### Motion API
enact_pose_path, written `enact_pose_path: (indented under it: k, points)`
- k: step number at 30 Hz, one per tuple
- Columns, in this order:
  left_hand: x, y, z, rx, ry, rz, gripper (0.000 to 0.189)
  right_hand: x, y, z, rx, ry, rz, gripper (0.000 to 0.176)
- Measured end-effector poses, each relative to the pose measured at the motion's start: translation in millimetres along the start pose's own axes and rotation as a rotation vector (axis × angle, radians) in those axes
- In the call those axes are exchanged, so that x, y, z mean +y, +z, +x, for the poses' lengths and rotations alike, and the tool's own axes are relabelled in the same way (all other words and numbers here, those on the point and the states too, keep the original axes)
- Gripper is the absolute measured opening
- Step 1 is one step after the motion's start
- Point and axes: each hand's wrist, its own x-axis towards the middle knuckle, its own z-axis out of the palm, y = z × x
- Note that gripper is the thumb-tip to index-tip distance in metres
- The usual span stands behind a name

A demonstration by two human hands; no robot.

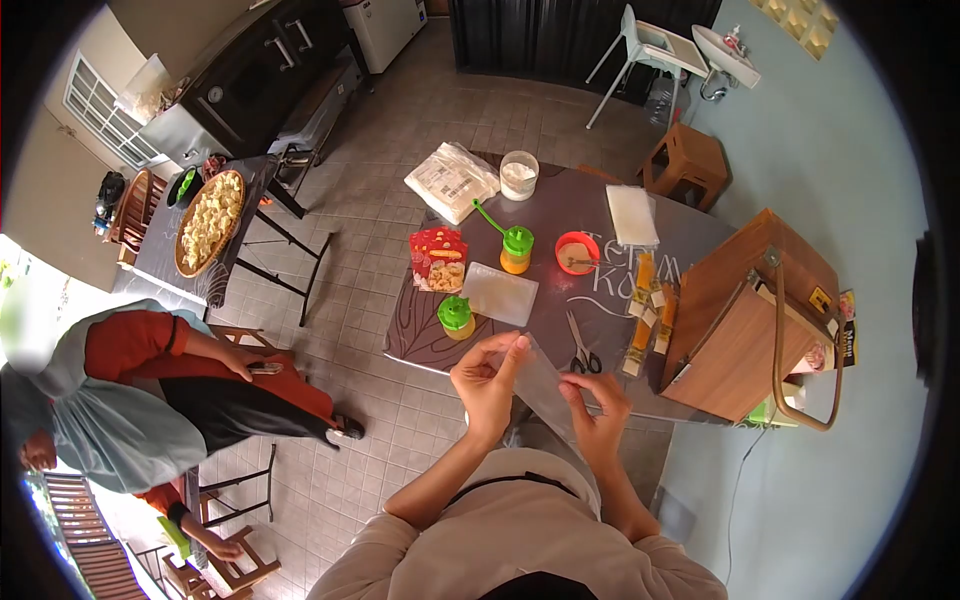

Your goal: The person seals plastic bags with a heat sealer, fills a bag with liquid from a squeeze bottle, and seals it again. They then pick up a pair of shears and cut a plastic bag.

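Observation:
A clear plastic bag (541, 382) is stretched between my two hands at the table's front edge. My left hand (487, 378) pinches its upper left part between thumb and fingers. Its right side is pinched by my right hand (597, 408). Just beyond lie black-handled scissors (581, 350), a stack of clear plastic (499, 294) and a green-capped bottle (456, 317). Farther back stand a second green-capped bottle (516, 250) with orange contents and a red bowl (577, 253) with a utensil in it.
On the table (420, 335) are red printed packets (438, 260), a flour container (518, 176), white packages (451, 183) and yellow strips (641, 320). A wooden box (730, 340) stands right. Two people are at the left; a round tray (210, 222) lies behind them.

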Motion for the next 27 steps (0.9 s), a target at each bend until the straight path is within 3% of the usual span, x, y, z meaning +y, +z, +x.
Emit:
enact_pose_path:
  k: [12,17,27]
  points:
    - [1.5,1.3,2.5,0.057,-0.019,-0.089,0.013,0.8,2.7,3.1,-0.010,-0.073,-0.014,0.005]
    - [3.9,1.2,1.2,0.061,-0.008,-0.038,0.016,-1.5,2.2,1.7,-0.078,0.113,0.071,0.004]
    - [5.4,1.0,2.6,0.048,0.002,-0.026,0.019,2.2,1.7,0.9,-0.158,0.294,0.225,0.008]
